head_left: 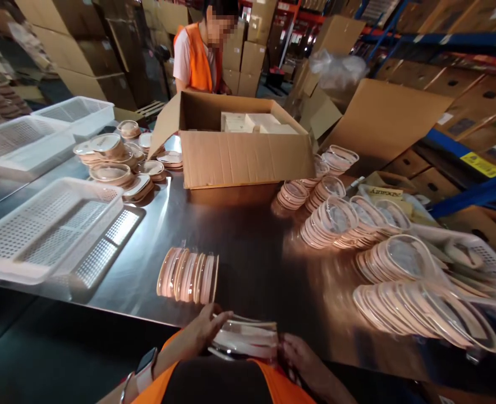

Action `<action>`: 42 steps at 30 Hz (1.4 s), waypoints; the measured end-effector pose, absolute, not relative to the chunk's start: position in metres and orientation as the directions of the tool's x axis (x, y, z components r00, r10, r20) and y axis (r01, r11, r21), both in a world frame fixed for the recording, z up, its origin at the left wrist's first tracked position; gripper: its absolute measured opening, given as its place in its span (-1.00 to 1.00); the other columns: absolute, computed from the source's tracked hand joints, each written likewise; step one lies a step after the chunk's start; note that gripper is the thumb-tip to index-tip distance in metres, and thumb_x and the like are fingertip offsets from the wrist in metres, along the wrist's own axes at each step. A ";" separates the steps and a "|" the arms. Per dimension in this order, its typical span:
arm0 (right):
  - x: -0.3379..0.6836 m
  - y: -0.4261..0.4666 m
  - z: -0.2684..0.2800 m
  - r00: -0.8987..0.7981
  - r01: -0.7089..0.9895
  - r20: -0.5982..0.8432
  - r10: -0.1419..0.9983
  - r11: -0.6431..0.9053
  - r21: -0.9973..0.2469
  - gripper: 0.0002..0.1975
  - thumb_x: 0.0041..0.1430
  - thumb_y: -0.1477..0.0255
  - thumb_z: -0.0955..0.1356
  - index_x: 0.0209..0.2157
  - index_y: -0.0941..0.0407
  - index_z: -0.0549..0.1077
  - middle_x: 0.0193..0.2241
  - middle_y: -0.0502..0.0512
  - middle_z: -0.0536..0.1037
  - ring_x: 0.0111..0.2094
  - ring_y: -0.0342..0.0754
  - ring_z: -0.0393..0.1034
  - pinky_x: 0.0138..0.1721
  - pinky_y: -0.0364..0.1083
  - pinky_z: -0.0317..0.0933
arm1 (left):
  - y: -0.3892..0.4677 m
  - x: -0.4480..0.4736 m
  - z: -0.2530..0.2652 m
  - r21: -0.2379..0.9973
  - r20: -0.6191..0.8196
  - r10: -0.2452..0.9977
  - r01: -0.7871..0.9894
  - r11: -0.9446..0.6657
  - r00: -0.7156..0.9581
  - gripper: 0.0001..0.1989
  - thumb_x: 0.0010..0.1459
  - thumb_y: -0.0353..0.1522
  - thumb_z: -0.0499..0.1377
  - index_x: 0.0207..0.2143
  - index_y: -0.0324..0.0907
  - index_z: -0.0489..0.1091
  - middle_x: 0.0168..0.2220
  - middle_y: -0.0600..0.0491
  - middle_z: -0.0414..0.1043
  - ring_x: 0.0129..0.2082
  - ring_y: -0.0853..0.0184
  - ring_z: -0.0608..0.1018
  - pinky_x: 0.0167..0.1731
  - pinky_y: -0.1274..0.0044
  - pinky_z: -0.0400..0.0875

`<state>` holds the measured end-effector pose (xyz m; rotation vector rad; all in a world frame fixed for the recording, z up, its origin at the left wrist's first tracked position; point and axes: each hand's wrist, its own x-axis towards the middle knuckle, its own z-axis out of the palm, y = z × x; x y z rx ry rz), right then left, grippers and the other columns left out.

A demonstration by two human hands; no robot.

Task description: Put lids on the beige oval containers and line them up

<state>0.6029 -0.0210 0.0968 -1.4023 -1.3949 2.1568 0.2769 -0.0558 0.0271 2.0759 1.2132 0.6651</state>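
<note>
Steel table [239,247] gleams among warehouse boxes. Both hands, left hand [201,331] and right hand [302,356], clasp a stack of lids [246,338], fingers wrapped around it.

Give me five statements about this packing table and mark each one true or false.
1. Both hands, left hand and right hand, hold a stack of lids at the table edge. True.
2. The cardboard box is closed. False: its flaps are open and pale packs show inside.
3. A short row of lids stands on edge on the metal table. True.
4. The white basket at the left is full of lids. False: nothing shows in it.
5. The person in the orange vest stands behind the box. True.
</note>
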 end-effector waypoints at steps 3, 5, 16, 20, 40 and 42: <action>0.620 -0.008 0.113 -0.379 0.368 -0.486 0.787 -0.354 -0.860 -0.26 0.18 -0.37 0.19 -0.49 0.07 0.34 -0.61 0.00 0.37 -0.59 -0.12 0.25 -0.49 -0.12 0.23 | -0.055 0.276 0.025 0.628 0.106 0.865 0.641 -0.440 0.490 -0.27 0.25 -0.57 0.20 0.37 0.18 0.23 0.00 -0.05 0.42 -0.05 0.18 0.58 -0.11 0.43 0.61; 0.618 0.005 0.124 -0.320 0.466 -0.346 0.882 -0.172 -0.868 -0.30 0.17 -0.30 0.30 -0.28 0.11 0.53 -0.26 0.25 0.60 -0.21 0.08 0.52 -0.11 0.01 0.43 | -0.051 0.275 0.027 0.635 0.129 0.846 0.612 -0.471 0.518 -0.22 0.26 -0.60 0.17 0.41 0.21 0.17 0.04 -0.07 0.42 0.01 0.17 0.58 -0.08 0.43 0.61; 0.536 0.020 0.048 -0.464 0.584 -0.278 0.841 0.054 -0.810 -0.46 0.14 0.41 0.35 0.18 0.16 0.50 0.07 0.28 0.61 0.07 0.10 0.53 0.16 0.04 0.37 | -0.009 0.248 0.012 0.891 0.050 0.975 0.431 -0.142 0.217 -0.57 0.35 -0.40 0.09 0.25 -0.08 0.37 0.19 -0.16 0.49 0.13 0.15 0.61 0.08 0.36 0.59; 0.529 0.032 0.036 -0.547 0.606 -0.250 0.799 0.172 -0.777 -0.58 0.25 0.38 0.29 0.07 0.11 0.61 0.01 0.25 0.64 0.04 0.13 0.54 0.14 0.05 0.35 | 0.001 0.255 0.015 0.878 0.011 0.903 0.428 -0.214 0.429 -0.54 0.23 -0.55 0.05 0.03 -0.05 0.59 0.04 -0.02 0.64 0.00 0.22 0.68 0.05 0.47 0.58; 0.486 0.043 0.018 -0.147 0.876 -0.475 0.868 -0.110 -0.470 -0.72 0.43 0.30 0.32 -0.08 0.18 0.58 -0.11 0.30 0.68 -0.08 0.18 0.60 -0.15 -0.06 0.26 | 0.028 0.183 0.005 0.057 -0.045 0.993 0.993 -0.103 0.105 -0.19 -0.01 -0.35 0.44 0.33 -0.05 0.40 0.41 -0.25 0.25 0.40 -0.33 0.22 0.28 -0.21 0.13; 0.466 0.048 0.016 -0.216 0.873 -0.484 0.848 -0.054 -0.486 -0.71 0.36 0.26 0.39 -0.08 0.18 0.60 -0.09 0.29 0.68 -0.07 0.20 0.60 -0.17 -0.06 0.28 | 0.023 0.174 0.001 -0.024 -0.099 0.985 0.989 -0.145 0.142 -0.10 -0.09 -0.37 0.47 0.35 -0.03 0.37 0.45 -0.20 0.19 0.44 -0.37 0.12 0.29 -0.21 0.09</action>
